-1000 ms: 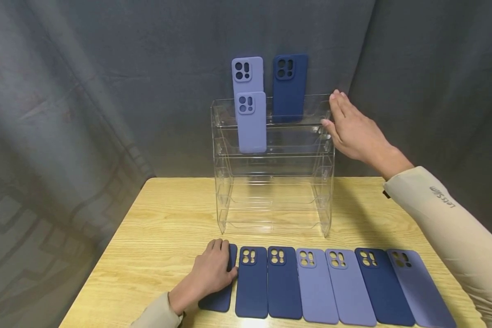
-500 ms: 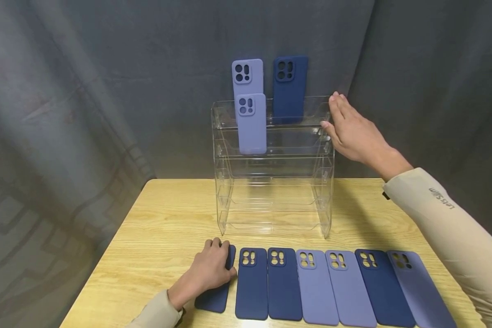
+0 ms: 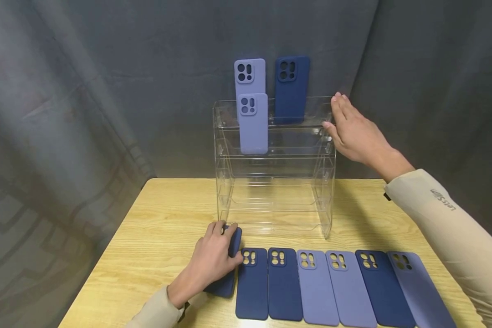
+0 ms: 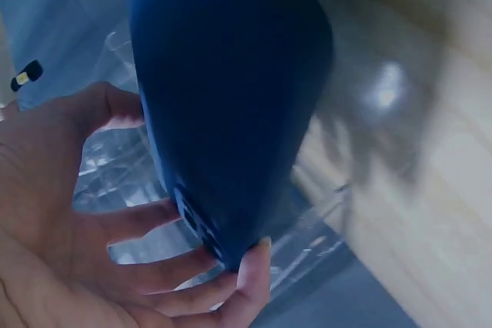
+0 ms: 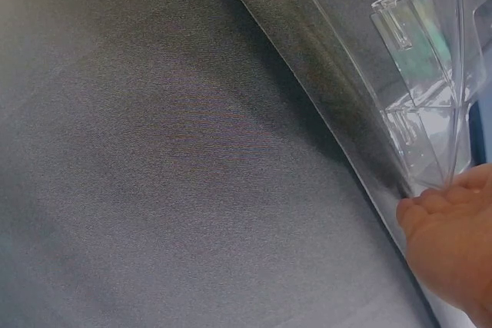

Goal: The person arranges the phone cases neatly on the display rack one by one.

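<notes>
My left hand (image 3: 213, 255) grips a dark blue phone case (image 4: 223, 105) by its edges. In the left wrist view the case is tilted up off the table, with the fingers at its camera-hole end and the thumb along one side. The right hand (image 3: 358, 134) rests with straight fingers against the top right corner of a clear acrylic tiered display rack (image 3: 272, 157). On the rack's top tier stand a lilac phone case (image 3: 250, 75) and a dark blue phone case (image 3: 291, 91). A second lilac phone case (image 3: 253, 132) leans on the tier below, overlapping the first.
Several dark blue and lilac phone cases lie in a row along the front of the wooden table (image 3: 168, 214), from a dark blue case (image 3: 252, 291) to a lilac case (image 3: 422, 287) at the right. A grey curtain (image 3: 147, 91) hangs behind the table.
My left hand has taken the leftmost dark blue phone case up off the table and shifted it toward the rack. The right hand stays at the rack's corner.
</notes>
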A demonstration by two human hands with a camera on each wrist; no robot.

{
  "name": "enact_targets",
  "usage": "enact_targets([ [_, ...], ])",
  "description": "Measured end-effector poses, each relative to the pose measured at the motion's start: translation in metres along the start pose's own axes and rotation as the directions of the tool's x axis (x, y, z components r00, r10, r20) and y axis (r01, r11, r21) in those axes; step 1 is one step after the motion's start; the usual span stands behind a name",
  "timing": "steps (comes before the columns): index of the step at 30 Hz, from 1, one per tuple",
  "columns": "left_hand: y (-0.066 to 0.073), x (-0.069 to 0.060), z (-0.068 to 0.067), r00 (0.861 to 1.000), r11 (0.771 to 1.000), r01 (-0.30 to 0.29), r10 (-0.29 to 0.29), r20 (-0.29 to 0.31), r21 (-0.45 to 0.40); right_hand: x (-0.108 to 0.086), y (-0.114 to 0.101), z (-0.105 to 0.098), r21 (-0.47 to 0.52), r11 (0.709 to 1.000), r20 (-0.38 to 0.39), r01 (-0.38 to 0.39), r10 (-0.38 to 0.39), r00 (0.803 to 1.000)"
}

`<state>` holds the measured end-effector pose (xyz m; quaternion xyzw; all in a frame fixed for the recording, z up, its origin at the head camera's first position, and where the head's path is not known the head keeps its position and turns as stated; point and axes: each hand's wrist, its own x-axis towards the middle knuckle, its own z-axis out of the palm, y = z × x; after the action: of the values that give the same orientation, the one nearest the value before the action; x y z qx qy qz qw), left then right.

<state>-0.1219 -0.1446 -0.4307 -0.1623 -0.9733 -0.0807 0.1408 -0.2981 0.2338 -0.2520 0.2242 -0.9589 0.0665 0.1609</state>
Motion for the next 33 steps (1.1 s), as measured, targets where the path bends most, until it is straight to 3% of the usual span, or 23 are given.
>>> enact_targets([
  [8,0.017,0.016,-0.019,0.995,0.999,-0.046,0.044,-0.091,-0.012,-0.001,0.000,0.000,-0.006,1.000,-0.002,-0.004,0.004,1.000],
  [16,0.029,0.037,-0.036,0.971,0.996,-0.091,0.085,-0.225,-0.015,0.000,0.000,0.000,-0.010,1.000,-0.011,-0.004,0.004,1.000],
  [29,0.049,0.081,-0.056,0.913,0.984,-0.178,0.168,-0.371,0.005,0.000,0.000,-0.001,-0.010,1.000,-0.001,-0.009,0.009,1.000],
  [33,0.055,0.097,-0.062,0.890,0.980,-0.196,0.193,-0.414,0.036,0.001,-0.001,-0.002,-0.009,1.000,0.006,-0.007,0.007,1.000],
])
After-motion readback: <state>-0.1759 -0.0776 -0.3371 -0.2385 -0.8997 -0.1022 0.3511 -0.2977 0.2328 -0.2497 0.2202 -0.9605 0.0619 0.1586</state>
